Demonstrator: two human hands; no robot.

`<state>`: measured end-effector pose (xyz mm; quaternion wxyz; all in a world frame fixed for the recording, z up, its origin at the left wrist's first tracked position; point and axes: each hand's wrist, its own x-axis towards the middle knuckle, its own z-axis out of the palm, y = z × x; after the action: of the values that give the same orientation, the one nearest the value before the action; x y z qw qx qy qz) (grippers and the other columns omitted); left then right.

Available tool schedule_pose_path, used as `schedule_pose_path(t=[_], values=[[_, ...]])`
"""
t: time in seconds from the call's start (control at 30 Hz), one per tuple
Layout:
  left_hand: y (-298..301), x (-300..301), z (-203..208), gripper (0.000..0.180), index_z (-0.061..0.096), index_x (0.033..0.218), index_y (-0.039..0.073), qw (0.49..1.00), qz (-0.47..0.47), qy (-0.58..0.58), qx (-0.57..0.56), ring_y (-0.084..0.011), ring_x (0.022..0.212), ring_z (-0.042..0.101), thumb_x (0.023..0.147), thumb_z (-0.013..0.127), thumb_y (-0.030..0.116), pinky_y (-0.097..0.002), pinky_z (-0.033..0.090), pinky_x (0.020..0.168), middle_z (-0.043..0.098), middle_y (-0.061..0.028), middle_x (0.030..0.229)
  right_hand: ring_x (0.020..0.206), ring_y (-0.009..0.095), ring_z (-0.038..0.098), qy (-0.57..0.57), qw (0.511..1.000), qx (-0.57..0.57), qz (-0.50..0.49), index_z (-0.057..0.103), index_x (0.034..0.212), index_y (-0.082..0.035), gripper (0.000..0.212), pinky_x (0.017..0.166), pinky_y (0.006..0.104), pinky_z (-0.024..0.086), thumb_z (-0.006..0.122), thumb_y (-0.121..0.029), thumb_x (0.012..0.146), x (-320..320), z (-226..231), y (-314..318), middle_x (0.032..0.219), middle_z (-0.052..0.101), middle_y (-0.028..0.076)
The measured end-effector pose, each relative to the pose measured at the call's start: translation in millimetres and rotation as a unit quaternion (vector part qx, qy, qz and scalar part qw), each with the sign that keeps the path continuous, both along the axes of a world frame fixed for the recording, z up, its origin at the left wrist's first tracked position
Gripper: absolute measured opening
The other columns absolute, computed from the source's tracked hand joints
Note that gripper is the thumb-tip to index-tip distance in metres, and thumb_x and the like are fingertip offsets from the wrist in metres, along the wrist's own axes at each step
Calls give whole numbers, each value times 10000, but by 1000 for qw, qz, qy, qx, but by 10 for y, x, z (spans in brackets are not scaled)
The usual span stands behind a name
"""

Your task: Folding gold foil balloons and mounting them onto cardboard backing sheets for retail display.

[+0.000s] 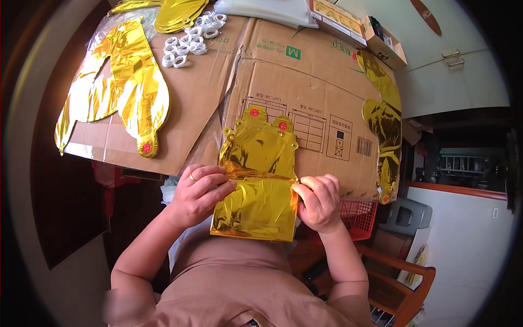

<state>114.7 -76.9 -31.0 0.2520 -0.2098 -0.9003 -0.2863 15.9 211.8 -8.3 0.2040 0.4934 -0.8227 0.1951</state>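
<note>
A flat gold foil balloon (256,207) lies across the near edge of the cardboard, its lower part hanging over toward me. Small tabs with red round spots stick out at its far end. A crease runs across its middle, with an orange-tinted edge. My left hand (199,193), a ring on one finger, pinches the balloon's left side at that crease. On the opposite side, my right hand (318,201) pinches the crease's right end between thumb and fingers. Both hands are closed on the foil.
Flattened cardboard (272,76) covers the table. Another gold foil balloon (131,76) lies left; a further gold foil piece (381,125) lies along the right edge. Coiled white ribbons (188,43), clear plastic sheets (267,11) and a small box (384,43) sit behind. A red basket (357,218) stands below right.
</note>
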Motion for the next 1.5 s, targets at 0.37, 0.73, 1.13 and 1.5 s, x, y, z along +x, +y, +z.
schedule_pose_path(t=[0.37, 0.73, 1.13, 1.5], values=[[3, -30, 114, 331, 687, 1051, 82, 1000, 6, -24, 15, -230, 999, 629, 729, 766, 82, -395, 473, 856, 633, -39, 979, 833, 228, 564, -38, 998, 38, 37, 660, 952, -52, 189, 815, 397, 447, 682, -136, 784, -50, 84, 1, 950, 595, 59], [49, -108, 214, 644, 422, 1407, 18, 975, 100, -155, 123, -281, 982, 596, 817, 680, 4, -480, 358, 1060, 613, -79, 897, 789, 277, 594, -306, 950, -7, -66, 630, 716, -17, 141, 744, 391, 430, 750, -84, 746, -141, 244, -144, 810, 589, 77], [123, -164, 357, 808, 198, 1530, -41, 964, 134, -209, 91, -282, 897, 563, 821, 585, -28, -467, 357, 1017, 577, -91, 845, 681, 64, 531, -491, 845, -48, -207, 655, 843, 40, 160, 606, 255, 453, 755, -83, 829, 3, 396, -175, 820, 649, 31], [144, -176, 315, 822, 184, 1534, -52, 967, 140, -194, 92, -280, 892, 558, 815, 581, -16, -473, 361, 1006, 573, -89, 843, 680, 142, 558, -428, 876, -39, -220, 652, 818, 27, 169, 643, 286, 460, 756, -105, 835, 86, 339, -222, 758, 592, 61]])
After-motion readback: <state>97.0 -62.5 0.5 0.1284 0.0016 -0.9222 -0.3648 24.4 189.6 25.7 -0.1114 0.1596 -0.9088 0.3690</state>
